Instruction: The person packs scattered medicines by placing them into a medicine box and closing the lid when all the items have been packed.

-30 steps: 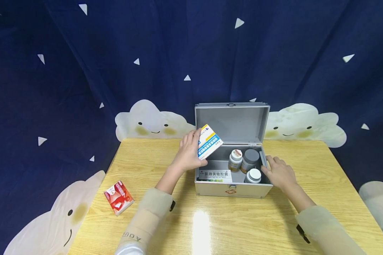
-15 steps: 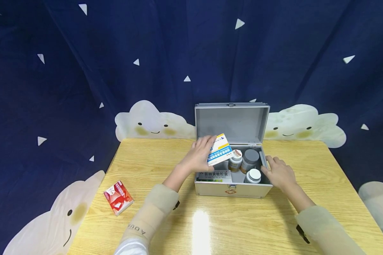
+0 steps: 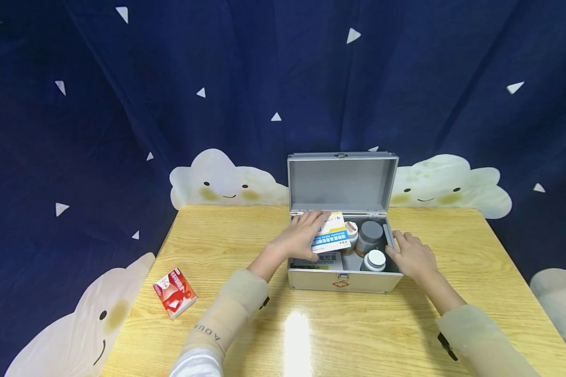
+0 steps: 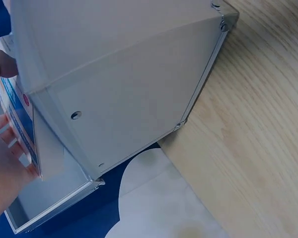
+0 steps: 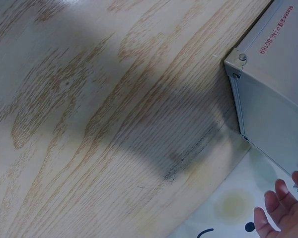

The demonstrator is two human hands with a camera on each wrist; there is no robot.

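Observation:
My left hand (image 3: pixel 301 238) grips a white, blue and yellow medicine box (image 3: pixel 331 239), fingers over its far edge and thumb at the near one. It is tilted over the left half of an open silver medicine case (image 3: pixel 313 281). In the left wrist view, the medicine box (image 4: pixel 21 116) shows just inside the case's side wall (image 4: pixel 124 106). My right hand (image 3: pixel 414 255) rests at the case's right rim, its fingers loosely bent in the right wrist view. Beneath the held box lies a white carton (image 3: pixel 327 261) with dark print, partly hidden.
Inside the case stand a grey-lidded bottle (image 3: pixel 371 233), a white-capped bottle (image 3: pixel 374 260) and another white bottle (image 3: pixel 351 230). The raised lid (image 3: pixel 339 183) leans back near the curtain (image 3: pixel 245 78). A red medicine box (image 3: pixel 175 293) lies on the wooden table (image 3: pixel 245 230) at left.
My left hand has carried the medicine box right and down, from the case's left edge to over its inside. The right hand has stayed at the rim.

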